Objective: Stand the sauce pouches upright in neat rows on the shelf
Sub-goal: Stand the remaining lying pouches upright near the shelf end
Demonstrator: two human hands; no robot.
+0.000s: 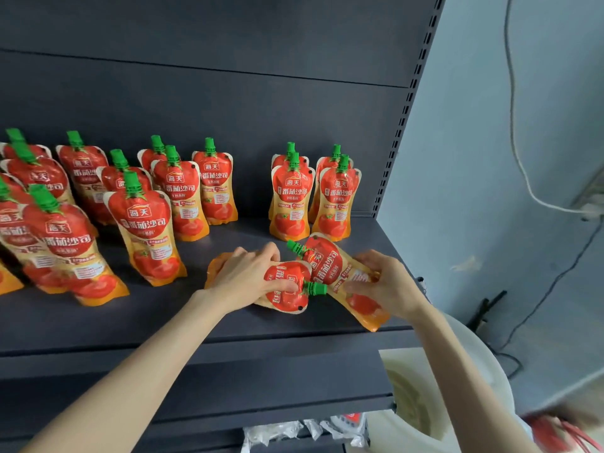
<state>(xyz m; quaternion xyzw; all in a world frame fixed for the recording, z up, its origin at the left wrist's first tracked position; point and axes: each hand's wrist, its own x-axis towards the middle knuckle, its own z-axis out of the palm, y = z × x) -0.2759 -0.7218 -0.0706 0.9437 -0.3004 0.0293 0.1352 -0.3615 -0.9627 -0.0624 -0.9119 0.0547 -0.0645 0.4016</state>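
**Two pouches in hand at the front right of the shelf**

The left grip [248, 276] is curled over a lying pouch [287, 299], fingers across its far edge and thumb pressed on the red face. This pouch rests flat on the shelf [163, 315], its long axis running left to right: green cap toward the right, orange base toward the left. The hand covers its middle, so only the two ends show.

The right grip [385, 282] is closed round the lower half of a tilted pouch [327, 259], thumb on the printed front and fingers behind. Its long axis slants, cap up and to the left, base down and to the right, over the shelf's front edge. Whether the base touches the shelf cannot be told. The lying pouch's cap overlaps the tilted pouch's face.

Just behind both stand two pairs of pouches [291, 197], upright, caps up, labels forward; each rear one is mostly hidden by the one in front. A gap separates them from the standing rows [140, 223] on the left, which are upright too, and the leftmost are cut off by the frame edge.

At the lower right a white tub [425, 387] is partly hidden by the right forearm. Beside it is a blurred red shape that cannot be made out.
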